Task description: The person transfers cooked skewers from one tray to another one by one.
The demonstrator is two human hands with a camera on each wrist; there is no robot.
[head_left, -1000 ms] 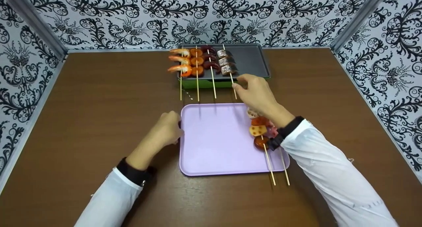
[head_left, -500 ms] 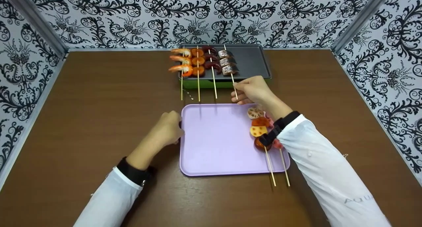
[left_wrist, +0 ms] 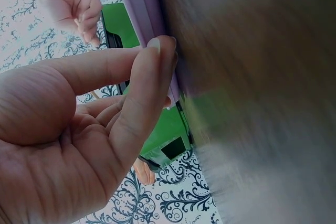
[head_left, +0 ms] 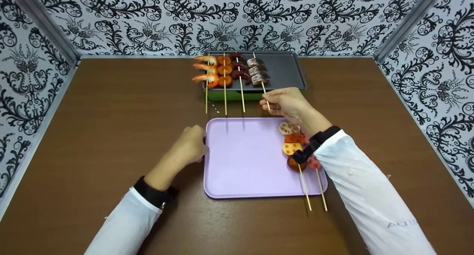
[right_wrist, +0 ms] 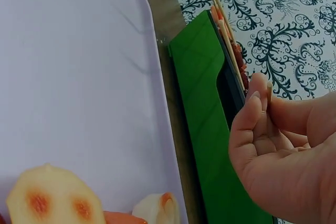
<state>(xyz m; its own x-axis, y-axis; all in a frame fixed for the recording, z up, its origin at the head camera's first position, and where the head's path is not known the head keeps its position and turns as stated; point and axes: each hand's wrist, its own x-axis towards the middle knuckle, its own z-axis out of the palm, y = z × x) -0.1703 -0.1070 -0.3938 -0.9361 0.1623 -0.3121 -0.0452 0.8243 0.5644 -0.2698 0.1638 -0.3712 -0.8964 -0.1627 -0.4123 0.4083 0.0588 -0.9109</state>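
My right hand (head_left: 290, 103) pinches the wooden stick of a skewer threaded with silvery fish pieces (head_left: 258, 71); the fish still lies over the dark grill plate (head_left: 283, 68). In the right wrist view the stick's end (right_wrist: 269, 94) pokes out between thumb and fingers. At the left edge of the lilac tray (head_left: 240, 166), my left hand (head_left: 190, 146) holds the rim. Thumb and forefinger meet on that tray rim (left_wrist: 142, 11) in the left wrist view. Two loaded skewers lie along the tray's right side, one with lotus root (head_left: 288, 128) and a yellow slice (head_left: 291, 148), partly hidden by my right wrist.
The grill has a green base (head_left: 231, 96) and stands behind the tray. Skewers of shrimp (head_left: 206, 68), orange rounds (head_left: 224, 70) and dark red pieces (head_left: 241, 75) rest on it, their sticks jutting towards the tray. Patterned walls (head_left: 148, 22) border the brown table (head_left: 129, 99).
My right hand has turned, bringing its fingers under the fish skewer's stick, and the stick's near end has shifted slightly right. My left hand keeps its place on the tray.
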